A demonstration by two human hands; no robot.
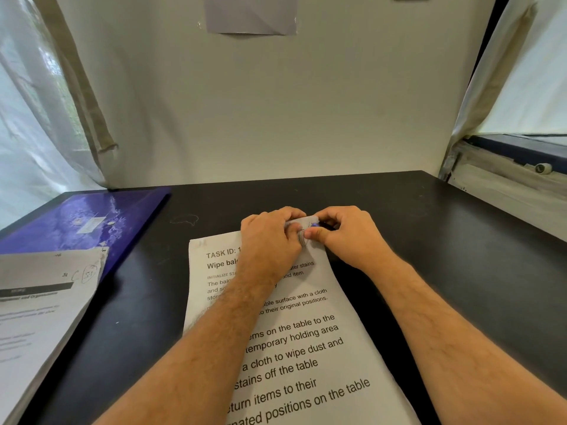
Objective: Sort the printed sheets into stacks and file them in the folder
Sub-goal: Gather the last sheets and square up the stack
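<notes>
Left hand [270, 237]: pinched sheet stack [276, 332] top corner.
Right hand [343, 234]: pinched small blue clip [316, 224] there.
Risk: clip slipping, sheets fanning on desk [429, 225].

A black table [429, 228] fills the lower half of the view, backed at twelve o'clock by a pale wall [276, 111] with a grey sheet of paper [251, 13] taped high on it. White curtains hang at ten o'clock [40, 96] and two o'clock [518, 72], the latter above a window ledge [509, 176].
</notes>
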